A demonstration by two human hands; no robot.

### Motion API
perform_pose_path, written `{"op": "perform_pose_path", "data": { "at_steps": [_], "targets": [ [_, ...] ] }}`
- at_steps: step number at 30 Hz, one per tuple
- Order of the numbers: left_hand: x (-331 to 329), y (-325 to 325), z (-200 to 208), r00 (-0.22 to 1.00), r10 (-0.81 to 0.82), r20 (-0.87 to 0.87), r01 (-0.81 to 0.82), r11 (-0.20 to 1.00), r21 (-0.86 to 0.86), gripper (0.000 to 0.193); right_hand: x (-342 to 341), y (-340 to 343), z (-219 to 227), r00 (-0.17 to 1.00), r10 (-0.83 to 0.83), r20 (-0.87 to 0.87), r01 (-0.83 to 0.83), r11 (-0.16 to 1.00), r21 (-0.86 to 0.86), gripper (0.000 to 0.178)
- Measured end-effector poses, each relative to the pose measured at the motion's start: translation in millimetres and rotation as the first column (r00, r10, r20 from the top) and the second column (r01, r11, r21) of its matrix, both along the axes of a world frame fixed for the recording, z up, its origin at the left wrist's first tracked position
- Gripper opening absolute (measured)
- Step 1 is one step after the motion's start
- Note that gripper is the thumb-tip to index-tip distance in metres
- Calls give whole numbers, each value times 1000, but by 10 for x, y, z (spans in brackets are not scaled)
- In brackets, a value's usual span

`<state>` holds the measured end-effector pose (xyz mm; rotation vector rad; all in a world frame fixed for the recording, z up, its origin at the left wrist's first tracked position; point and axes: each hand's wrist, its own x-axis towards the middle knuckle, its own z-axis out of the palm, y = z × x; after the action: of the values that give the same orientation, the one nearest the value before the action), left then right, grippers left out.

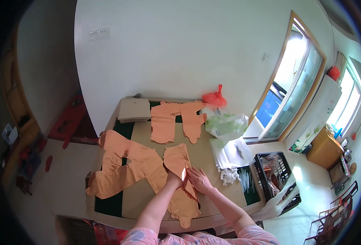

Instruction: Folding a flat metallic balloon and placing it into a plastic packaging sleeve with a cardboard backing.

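Note:
Under my hands lies a flat, slightly shiny orange shape (182,204) with rounded lobes, which looks like an uninflated foil balloon. Its upper part is folded over, and a bright glint shows at the fold. My left hand (174,179) reaches in at this fold; its fingers are hidden by the orange material. Flat on the right edge of the same shape rests my right hand (200,180), fingers stretched out. A larger orange shape (117,175) of the same material is spread to the left. Another orange shape (163,126) lies beyond my hands near the wall.
A stack of brown cardboard (133,110) sits at the table's far left corner. At right are a red plastic bag (215,98), a green-white bag (227,127), clear plastic sleeves (231,153), a white bundle (229,176) and thin pale sticks (246,180). A black crate (288,179) stands beside the table.

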<state>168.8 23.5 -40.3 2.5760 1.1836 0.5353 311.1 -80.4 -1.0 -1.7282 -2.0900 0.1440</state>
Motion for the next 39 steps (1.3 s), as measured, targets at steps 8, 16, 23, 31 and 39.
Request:
{"op": "perform_pose_path", "data": {
  "at_steps": [8, 16, 23, 31, 39],
  "targets": [
    [-19, -101, 267, 966, -13, 260, 23, 999, -37, 42, 46, -86, -64, 1000, 16, 17, -16, 1000, 2, 47],
    [-125, 81, 352, 696, 194, 691, -284, 959, 17, 35, 104, -63, -94, 998, 18, 56, -20, 999, 30, 46],
    [-51, -395, 20, 991, -55, 119, 48, 997, 60, 47, 68, -43, -126, 999, 42, 22, -42, 998, 38, 46],
    [-35, -407, 94, 997, -69, 46, 67, 997, 31, 49, 155, 198, -137, 998, -54, -31, 55, 998, 22, 44],
    [96, -77, 264, 978, -114, 176, 150, 966, -209, 42, 151, 232, -198, 998, -67, -20, 69, 995, 66, 43]
  ]
}}
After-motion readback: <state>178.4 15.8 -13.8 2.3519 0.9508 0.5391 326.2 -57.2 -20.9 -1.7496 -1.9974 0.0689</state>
